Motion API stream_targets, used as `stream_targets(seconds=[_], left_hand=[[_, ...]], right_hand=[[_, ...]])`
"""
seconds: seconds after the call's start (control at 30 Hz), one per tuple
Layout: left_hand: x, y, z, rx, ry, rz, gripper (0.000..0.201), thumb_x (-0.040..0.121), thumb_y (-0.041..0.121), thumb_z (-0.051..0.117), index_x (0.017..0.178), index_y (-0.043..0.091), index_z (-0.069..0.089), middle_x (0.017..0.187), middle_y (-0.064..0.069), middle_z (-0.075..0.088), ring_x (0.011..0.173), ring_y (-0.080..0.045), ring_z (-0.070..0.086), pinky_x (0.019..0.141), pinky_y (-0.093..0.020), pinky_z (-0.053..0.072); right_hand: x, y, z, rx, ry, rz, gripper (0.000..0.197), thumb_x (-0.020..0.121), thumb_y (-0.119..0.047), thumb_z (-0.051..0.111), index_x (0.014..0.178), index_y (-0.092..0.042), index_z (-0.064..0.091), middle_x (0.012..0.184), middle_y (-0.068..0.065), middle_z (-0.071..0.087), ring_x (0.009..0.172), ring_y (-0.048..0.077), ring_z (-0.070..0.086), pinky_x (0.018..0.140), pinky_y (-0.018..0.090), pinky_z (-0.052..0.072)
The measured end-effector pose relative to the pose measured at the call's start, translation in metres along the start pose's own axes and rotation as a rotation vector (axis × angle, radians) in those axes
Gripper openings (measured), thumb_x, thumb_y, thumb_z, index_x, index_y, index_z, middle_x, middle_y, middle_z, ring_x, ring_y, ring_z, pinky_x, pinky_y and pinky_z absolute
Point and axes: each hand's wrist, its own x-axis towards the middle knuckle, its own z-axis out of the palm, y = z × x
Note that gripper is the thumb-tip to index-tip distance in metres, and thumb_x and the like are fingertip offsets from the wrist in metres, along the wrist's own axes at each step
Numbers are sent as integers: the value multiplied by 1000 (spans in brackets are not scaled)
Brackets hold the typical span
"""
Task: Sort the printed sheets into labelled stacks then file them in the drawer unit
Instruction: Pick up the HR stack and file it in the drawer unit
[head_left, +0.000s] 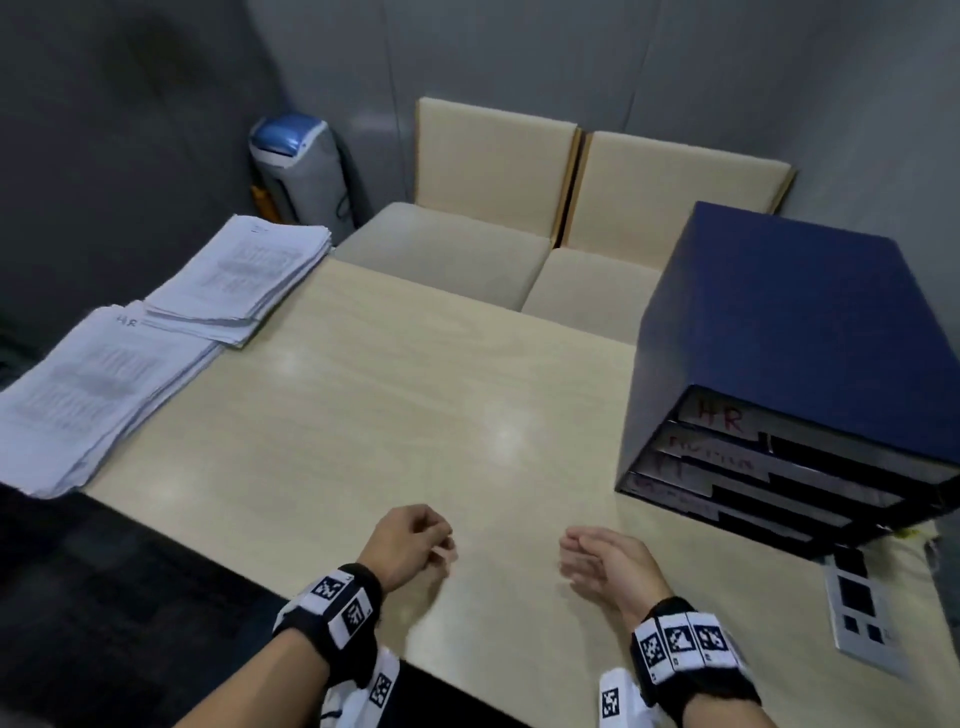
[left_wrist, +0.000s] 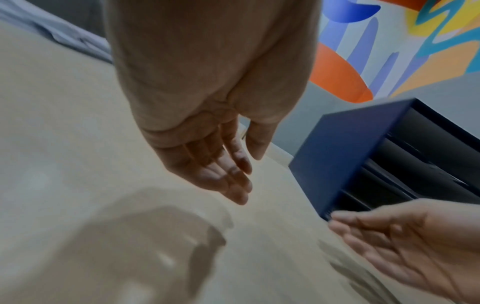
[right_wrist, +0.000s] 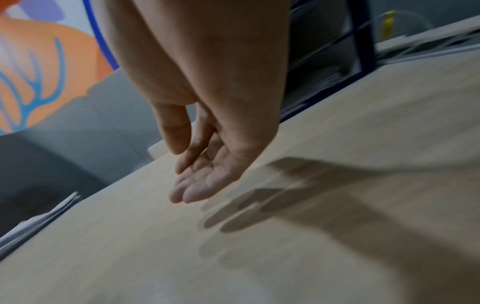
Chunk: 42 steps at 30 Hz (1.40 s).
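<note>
Two stacks of printed sheets lie along the table's left edge: a near stack (head_left: 88, 395) marked "HR" and a far stack (head_left: 244, 275) overlapping it. A dark blue drawer unit (head_left: 800, 364) stands at the right, its top drawer front (head_left: 722, 418) labelled "HR", the lower labels blurred. My left hand (head_left: 415, 540) hovers over the table's near edge with loosely curled fingers (left_wrist: 233, 181), holding nothing. My right hand (head_left: 597, 561) hovers beside it, palm turned inward, fingers (right_wrist: 192, 191) relaxed and empty. The drawer unit (left_wrist: 363, 156) shows beyond both hands in the left wrist view.
The light wooden table (head_left: 389, 405) lies bare between the stacks and the drawer unit. Two beige chairs (head_left: 498, 218) stand behind the far edge, a grey bin with a blue lid (head_left: 296, 161) in the corner. A marker card (head_left: 862, 608) lies at the right near edge.
</note>
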Motion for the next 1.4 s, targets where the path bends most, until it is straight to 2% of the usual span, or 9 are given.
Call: stream_targets(seconds=[0.23, 0.37, 0.47, 0.67, 0.9, 1.07, 1.2, 1.3, 1.4], left_hand=[[51, -19, -224, 242, 418, 110, 12, 90, 18, 66, 78, 20, 68, 76, 5, 73, 73, -16, 70, 73, -32, 54], [68, -54, -368, 402, 700, 53, 5, 90, 18, 64, 88, 19, 68, 90, -1, 70, 89, -24, 65, 79, -32, 48], [87, -75, -464, 486, 851, -35, 20, 89, 19, 66, 107, 10, 66, 110, -10, 65, 106, -32, 58, 90, -42, 46], [132, -110, -590, 614, 737, -307, 81, 78, 47, 75, 144, 14, 40, 142, -10, 49, 129, -32, 46, 104, -50, 40], [166, -136, -626, 561, 600, -279, 85, 64, 69, 72, 127, 14, 56, 120, -9, 64, 108, -29, 61, 94, -42, 51], [154, -130, -601, 485, 544, -316, 60, 76, 64, 72, 92, 8, 62, 96, -16, 68, 80, -25, 63, 60, -32, 38], [147, -135, -576, 215, 536, -257, 56, 75, 57, 77, 104, 12, 60, 98, -6, 67, 87, -23, 65, 68, -32, 47], [142, -138, -559, -44, 412, -244, 42, 82, 42, 77, 109, 15, 60, 106, -3, 70, 91, -21, 68, 84, -40, 56], [132, -146, -541, -156, 258, -300, 52, 79, 36, 81, 119, 9, 62, 111, -6, 71, 99, -26, 70, 94, -45, 54]], right_hand=[[31, -20, 164, -207, -80, -58, 13, 100, -1, 57, 102, 4, 68, 84, 13, 73, 71, 24, 66, 50, 21, 48], [55, -33, 286, -436, -109, -105, 15, 96, 2, 62, 86, -3, 73, 96, 21, 76, 85, 26, 70, 71, 23, 56], [61, -42, 377, -649, -175, -150, 13, 93, -9, 67, 85, -16, 75, 91, 2, 77, 92, 16, 70, 86, 28, 52], [67, -59, 510, -702, -298, -153, 6, 92, -16, 71, 98, -17, 71, 100, -2, 73, 96, 14, 66, 80, 22, 47], [82, -67, 591, -357, -350, 104, 38, 94, -23, 70, 128, -19, 53, 124, 1, 64, 107, 15, 64, 71, 29, 49], [93, -61, 617, -228, -359, 230, 26, 95, -25, 69, 111, -19, 49, 84, 3, 60, 59, 12, 60, 54, 27, 46], [99, -61, 620, -349, -271, 184, 22, 98, -26, 65, 88, -13, 51, 62, -2, 40, 35, 7, 40, 34, 20, 32], [107, -53, 617, -492, -247, 114, 62, 78, -50, 75, 120, -6, 63, 80, 0, 56, 67, 17, 57, 61, 31, 50], [103, -56, 608, -511, -210, 83, 83, 86, -41, 74, 147, 0, 35, 144, 13, 48, 132, 34, 50, 108, 42, 43]])
